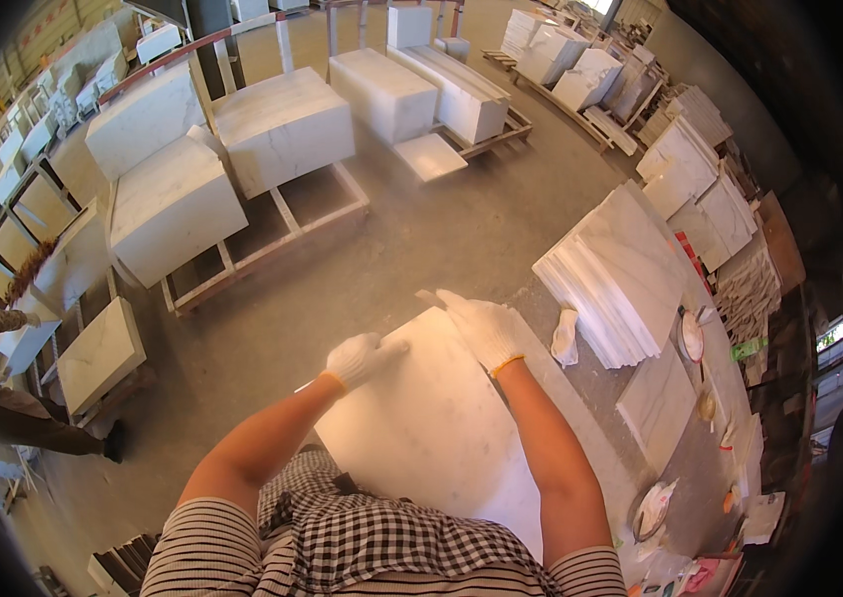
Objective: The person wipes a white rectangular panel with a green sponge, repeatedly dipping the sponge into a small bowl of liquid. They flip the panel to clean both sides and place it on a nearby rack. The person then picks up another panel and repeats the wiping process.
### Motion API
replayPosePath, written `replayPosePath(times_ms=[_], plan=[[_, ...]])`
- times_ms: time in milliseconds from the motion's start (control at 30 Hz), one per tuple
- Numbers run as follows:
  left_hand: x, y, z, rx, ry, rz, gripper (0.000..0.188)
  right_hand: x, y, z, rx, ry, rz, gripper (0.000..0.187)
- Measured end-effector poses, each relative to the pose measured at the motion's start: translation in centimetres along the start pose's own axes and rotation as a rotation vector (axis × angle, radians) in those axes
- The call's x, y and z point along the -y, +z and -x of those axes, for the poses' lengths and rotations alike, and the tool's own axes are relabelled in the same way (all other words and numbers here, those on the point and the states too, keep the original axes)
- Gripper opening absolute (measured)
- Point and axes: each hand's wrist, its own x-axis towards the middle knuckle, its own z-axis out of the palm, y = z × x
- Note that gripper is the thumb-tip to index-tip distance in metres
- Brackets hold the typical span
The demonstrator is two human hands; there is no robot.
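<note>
A large white marble slab (421,423) lies in front of me, close against my checked apron. My left hand (362,360), in a white knitted glove, grips the slab's left edge, its thumb over the top face and the other fingers partly hidden. My right hand (483,330), gloved the same way with an orange cuff, holds the far right corner. Its fingers reach past the far edge, and its underside is hidden. Beside the slab on the right runs a paler grey stone surface (565,423), with a crumpled white glove or cloth (564,336) beyond it.
Leaning marble slabs (610,279) stand at the right, near a bowl (653,510) and scattered small items. Big white marble blocks (282,119) rest on a metal frame (272,239) across the floor. At far left, another person (3,368) bends beside tilted slabs (100,355).
</note>
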Motion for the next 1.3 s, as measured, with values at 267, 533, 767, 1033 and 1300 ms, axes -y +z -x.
replayPosePath(times_ms=[267,533,767,1033,1300], plan=[[-0.2,-0.2,0.2,-0.023,-0.009,0.023,0.077,-0.3,0.0,0.0,0.107,-0.089,0.217,0.038],[-0.2,-0.4,0.2,0.004,0.009,0.010,0.079,-1.7,-1.6,2.8,0.100,-0.150,0.066,0.040],[0.2,-0.3,-0.3,0.026,0.029,-0.024,0.082,-0.8,-1.1,5.0,-0.163,0.346,-0.660,0.041],[0.1,-1.7,-1.4,0.207,0.090,-0.060,0.083,6.5,2.3,7.4,0.108,0.537,-1.225,0.018],[0.4,-2.2,-3.0,0.274,0.218,-0.207,0.087,4.3,4.2,2.6,-0.116,0.443,-1.139,0.021]])
